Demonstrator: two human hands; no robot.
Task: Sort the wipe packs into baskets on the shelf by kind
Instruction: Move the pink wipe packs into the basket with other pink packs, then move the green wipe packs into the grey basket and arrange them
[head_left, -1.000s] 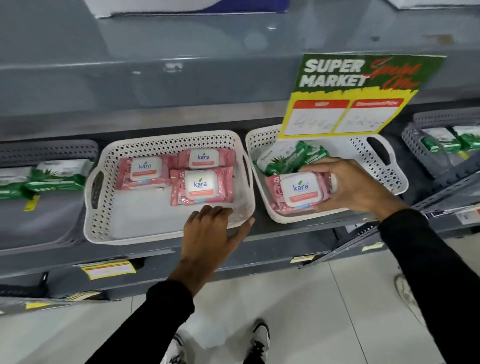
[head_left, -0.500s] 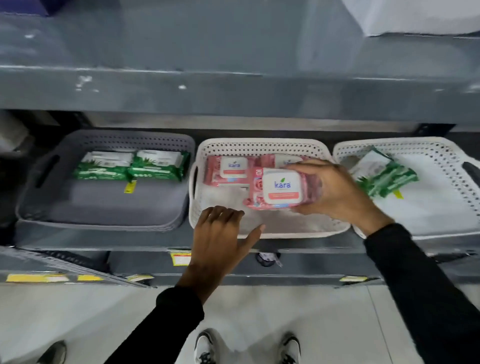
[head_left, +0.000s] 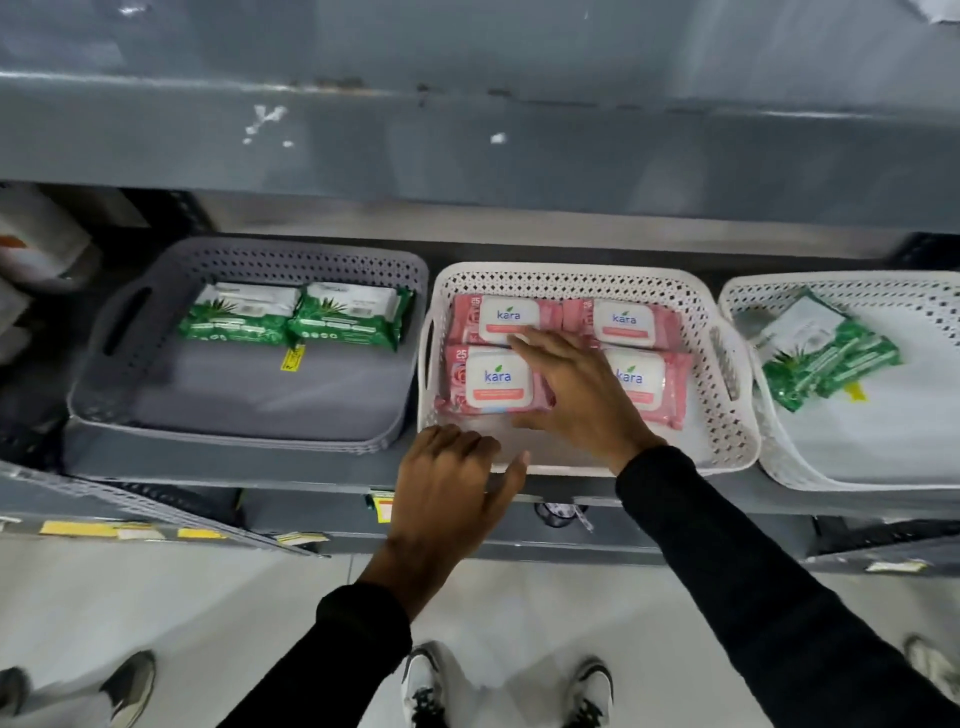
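A white middle basket (head_left: 727, 447) holds several pink "kara" wipe packs lying flat in two rows. My right hand (head_left: 576, 400) hovers over it with fingers spread, its thumb and forefinger touching the right end of the front-left pink pack (head_left: 496, 382), which rests on the basket floor. My left hand (head_left: 452, 483) lies on that basket's front rim, thumb apart. A grey basket (head_left: 249, 249) on the left holds two green wipe packs (head_left: 239, 314) side by side at its back. A white basket (head_left: 779, 467) on the right holds tilted green packs (head_left: 826, 358).
The three baskets stand in a row on a grey metal shelf, under a low upper shelf (head_left: 467, 140). Yellow price labels (head_left: 93, 529) run along the lower shelf edge. My shoes (head_left: 426, 686) are on the tiled floor, and another person's shoe (head_left: 130, 686) is at bottom left.
My right hand carried the pink pack from the right basket, set it down at the front left of the middle basket and opened its fingers. The view shifted left. My left hand stayed on the rim.
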